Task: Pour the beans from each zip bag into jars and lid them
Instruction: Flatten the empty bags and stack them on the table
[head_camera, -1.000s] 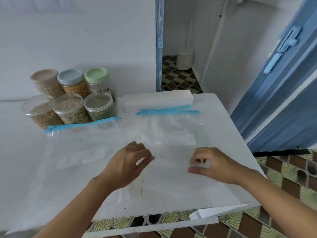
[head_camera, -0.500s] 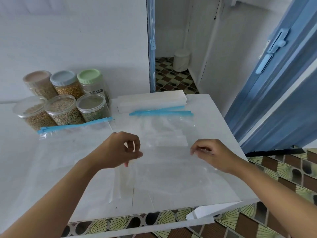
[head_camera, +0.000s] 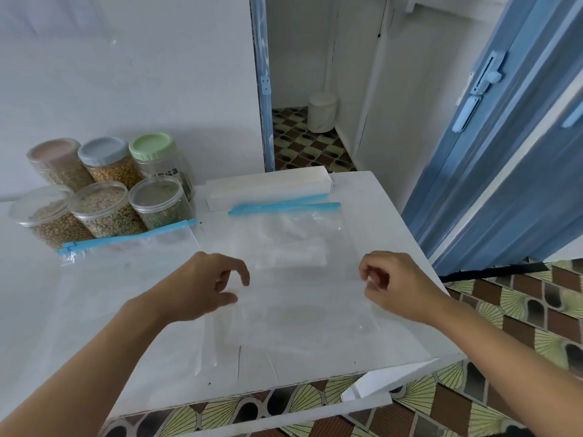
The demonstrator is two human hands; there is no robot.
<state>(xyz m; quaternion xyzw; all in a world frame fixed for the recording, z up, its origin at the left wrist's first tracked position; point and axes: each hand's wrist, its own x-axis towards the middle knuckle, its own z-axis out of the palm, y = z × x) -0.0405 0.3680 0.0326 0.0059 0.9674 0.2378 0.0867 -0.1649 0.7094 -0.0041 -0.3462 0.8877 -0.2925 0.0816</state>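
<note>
Currently the left hand (head_camera: 202, 285) is over the left edge of the right zip bag (head_camera: 299, 247), fingers curled, thumb and forefinger slightly apart. The right hand (head_camera: 397, 285) is at the same bag's right edge, fingertips drawn in toward the thumb. Whether either of the hands pinches the clear plastic cannot be told. The right zip bag lies flat on the white counter (head_camera: 394, 216), its blue zip strip at the far end. The left zip bag (head_camera: 120, 279) lies flat just beside it, partly beneath the left forearm, with its blue zip strip just in front of the jars. Six jars stand grouped at the rear left of the counter, near the wall. Back row: pink-lidded jar (head_camera: 60, 162), blue-lidded jar (head_camera: 105, 160), green-lidded jar (head_camera: 156, 152). Front row, all with clear lids: front-left jar (head_camera: 47, 216), front-middle jar (head_camera: 105, 209), front-right jar (head_camera: 159, 200). Beans show through the walls of five jars; the contents of the green-lidded jar cannot be told. A long white box (head_camera: 268, 187) lies just beyond the right bag's zip strip. Behind the counter, a doorway shows a white bin (head_camera: 321, 111) on a tiled floor; a blue door (head_camera: 504, 152) stands at the right
</note>
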